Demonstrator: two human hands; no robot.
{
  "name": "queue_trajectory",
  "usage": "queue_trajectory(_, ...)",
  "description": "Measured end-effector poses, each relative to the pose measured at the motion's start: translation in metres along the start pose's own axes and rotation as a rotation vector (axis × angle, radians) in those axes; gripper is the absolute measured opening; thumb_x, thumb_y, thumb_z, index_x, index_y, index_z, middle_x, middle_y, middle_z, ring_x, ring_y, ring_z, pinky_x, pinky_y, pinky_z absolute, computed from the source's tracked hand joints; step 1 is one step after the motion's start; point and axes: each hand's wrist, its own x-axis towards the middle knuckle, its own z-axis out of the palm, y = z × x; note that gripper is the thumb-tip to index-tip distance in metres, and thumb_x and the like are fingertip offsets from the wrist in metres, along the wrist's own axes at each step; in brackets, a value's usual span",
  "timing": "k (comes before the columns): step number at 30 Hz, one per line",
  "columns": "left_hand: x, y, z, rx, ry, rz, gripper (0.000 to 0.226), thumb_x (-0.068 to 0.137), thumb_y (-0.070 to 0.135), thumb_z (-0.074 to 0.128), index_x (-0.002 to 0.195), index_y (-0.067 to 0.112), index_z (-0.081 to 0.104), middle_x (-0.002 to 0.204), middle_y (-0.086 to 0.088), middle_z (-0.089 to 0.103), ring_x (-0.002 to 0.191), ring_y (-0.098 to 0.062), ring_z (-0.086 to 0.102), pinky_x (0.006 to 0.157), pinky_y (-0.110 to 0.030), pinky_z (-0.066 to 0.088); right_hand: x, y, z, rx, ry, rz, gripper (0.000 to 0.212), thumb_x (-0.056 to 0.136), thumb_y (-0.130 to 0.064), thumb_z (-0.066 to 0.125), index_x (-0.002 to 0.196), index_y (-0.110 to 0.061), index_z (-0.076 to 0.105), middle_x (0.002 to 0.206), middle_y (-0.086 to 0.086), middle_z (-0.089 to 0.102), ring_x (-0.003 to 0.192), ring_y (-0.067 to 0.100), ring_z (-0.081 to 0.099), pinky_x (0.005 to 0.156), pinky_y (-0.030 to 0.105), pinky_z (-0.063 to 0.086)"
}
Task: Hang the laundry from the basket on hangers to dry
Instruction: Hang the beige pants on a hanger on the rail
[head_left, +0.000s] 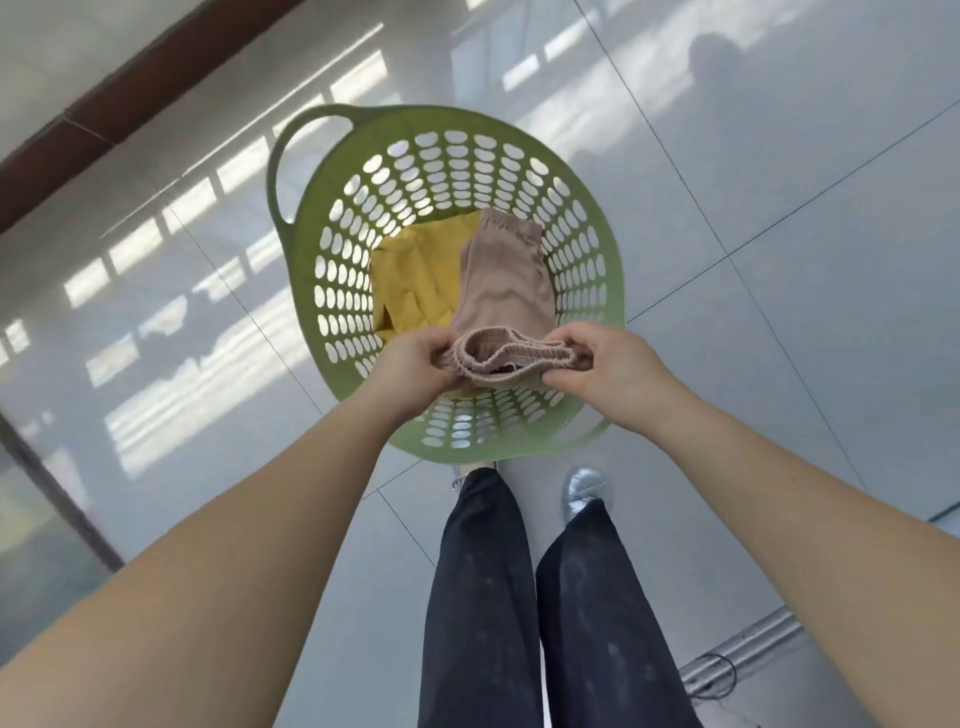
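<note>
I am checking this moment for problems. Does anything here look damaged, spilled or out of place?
Nothing stands out. Both hands, left hand and right hand, hold the beige garment over the green basket.

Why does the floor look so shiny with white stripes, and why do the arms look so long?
In the head view, the glossy floor mirrors bright windows as white stripes; the wide-angle lens stretches the arms near the edges, while the hands and the basket stay fairly sharp.
</note>
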Motion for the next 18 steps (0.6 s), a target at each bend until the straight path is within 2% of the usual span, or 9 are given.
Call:
queue_trajectory(2, 0.02, 0.001, -0.002, 0.018, -0.008, 0.0, 0.02, 0.078, 0.002, 0.07, 0.091, 0.015, 0.066, 0.083, -0.001, 0.066, 0.085, -0.019, 0.061, 0.082, -0.032, 0.051, 0.02, -0.001, -0.004, -0.033, 0.015, 0.008, 0.024, 0.082, -0.012, 0.067, 0.104, -0.021, 0.063, 0.092, -0.001, 0.064, 0.087, 0.016, 0.06, 0.077, 0.025, 0.044)
queue_trajectory(4, 0.045, 0.002, -0.002, 0.063, 0.007, 0.009, 0.023, 0.079, 0.003, 0.069, 0.1, 0.012, 0.067, 0.093, -0.006, 0.068, 0.094, -0.024, 0.061, 0.089, -0.038, 0.05, 0.046, 0.001, -0.009, -0.078, 0.037, 0.013, 0.022, 0.084, -0.014, 0.066, 0.105, -0.02, 0.062, 0.091, -0.002, 0.062, 0.085, 0.014, 0.056, 0.073, 0.022, 0.04)
queue_trajectory(6, 0.075, -0.002, -0.001, 0.078, 0.022, 0.013, 0.023, 0.079, 0.004, 0.069, 0.101, 0.011, 0.067, 0.096, -0.008, 0.068, 0.097, -0.026, 0.061, 0.09, -0.041, 0.049, 0.077, 0.006, -0.011, -0.15, 0.061, 0.021, 0.02, 0.085, -0.017, 0.064, 0.105, -0.02, 0.061, 0.09, -0.003, 0.058, 0.085, 0.015, 0.053, 0.071, 0.022, 0.035)
queue_trajectory(9, 0.119, -0.006, 0.003, 0.121, 0.067, 0.014, 0.018, 0.082, 0.007, 0.065, 0.098, 0.015, 0.065, 0.097, -0.006, 0.067, 0.096, -0.025, 0.06, 0.09, -0.042, 0.048, 0.12, 0.013, -0.011, -0.228, 0.11, 0.025, 0.024, 0.088, -0.018, 0.061, 0.112, -0.018, 0.059, 0.099, 0.002, 0.06, 0.095, 0.022, 0.056, 0.076, 0.026, 0.041)
queue_trajectory(10, 0.136, -0.009, 0.006, 0.147, 0.103, 0.011, 0.026, 0.084, 0.007, 0.063, 0.109, 0.017, 0.063, 0.106, -0.007, 0.066, 0.102, -0.025, 0.059, 0.092, -0.04, 0.047, 0.135, 0.016, -0.01, -0.263, 0.145, 0.02, 0.031, 0.089, -0.018, 0.06, 0.12, -0.016, 0.056, 0.109, 0.006, 0.062, 0.102, 0.024, 0.056, 0.082, 0.029, 0.043)
queue_trajectory(12, 0.151, -0.007, 0.006, 0.219, 0.193, -0.023, 0.052, 0.088, 0.008, 0.059, 0.137, 0.018, 0.043, 0.133, -0.007, 0.053, 0.12, -0.026, 0.051, 0.098, -0.035, 0.042, 0.146, 0.014, -0.011, -0.328, 0.222, 0.008, 0.039, 0.091, -0.017, 0.056, 0.129, -0.012, 0.048, 0.121, 0.011, 0.058, 0.11, 0.028, 0.053, 0.088, 0.031, 0.041)
queue_trajectory(14, 0.166, -0.009, 0.011, 0.243, 0.284, -0.061, 0.063, 0.091, 0.011, 0.054, 0.146, 0.018, 0.025, 0.145, -0.008, 0.04, 0.128, -0.027, 0.044, 0.097, -0.032, 0.039, 0.157, 0.02, -0.009, -0.362, 0.282, -0.019, 0.038, 0.092, -0.014, 0.053, 0.129, -0.01, 0.046, 0.123, 0.014, 0.056, 0.111, 0.03, 0.051, 0.086, 0.031, 0.04)
queue_trajectory(16, 0.169, -0.013, 0.018, 0.252, 0.305, -0.066, 0.059, 0.093, 0.01, 0.05, 0.146, 0.017, 0.024, 0.143, -0.009, 0.041, 0.125, -0.027, 0.045, 0.088, -0.029, 0.038, 0.159, 0.028, -0.003, -0.343, 0.279, -0.03, 0.036, 0.093, -0.012, 0.05, 0.129, -0.011, 0.047, 0.125, 0.012, 0.055, 0.112, 0.028, 0.051, 0.081, 0.026, 0.037)
queue_trajectory(18, 0.164, -0.016, 0.028, 0.294, 0.273, -0.055, 0.058, 0.093, 0.006, 0.046, 0.146, 0.019, 0.025, 0.141, -0.01, 0.042, 0.123, -0.028, 0.045, 0.088, -0.029, 0.038, 0.154, 0.035, 0.002, -0.292, 0.265, -0.03, 0.037, 0.092, -0.01, 0.048, 0.129, -0.013, 0.048, 0.122, 0.007, 0.055, 0.112, 0.025, 0.05, 0.076, 0.021, 0.031)
